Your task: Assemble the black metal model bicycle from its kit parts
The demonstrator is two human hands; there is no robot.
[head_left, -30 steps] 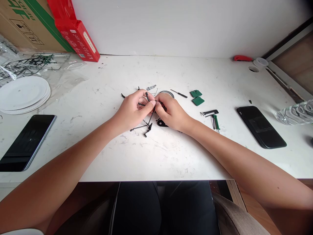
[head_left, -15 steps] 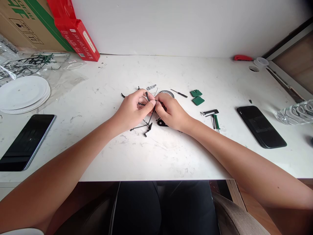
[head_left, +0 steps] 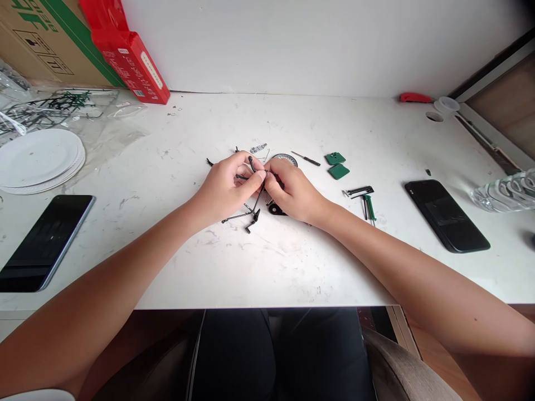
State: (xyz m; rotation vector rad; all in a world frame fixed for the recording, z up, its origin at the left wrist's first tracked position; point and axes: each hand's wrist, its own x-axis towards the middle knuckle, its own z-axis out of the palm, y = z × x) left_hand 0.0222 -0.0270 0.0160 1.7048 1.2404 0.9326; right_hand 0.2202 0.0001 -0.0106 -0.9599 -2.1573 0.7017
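Stillness since earlier: left hand [head_left: 224,190] and right hand [head_left: 293,193] both pinch the black frame [head_left: 253,214].

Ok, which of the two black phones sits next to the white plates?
The left phone, just in front of the plates; the right phone lies beside the clear bottle.

A single head-worn camera looks forward and down from close above the white table [head_left: 334,262]. The wall fills the top of the frame; the person's lap shows at bottom centre.
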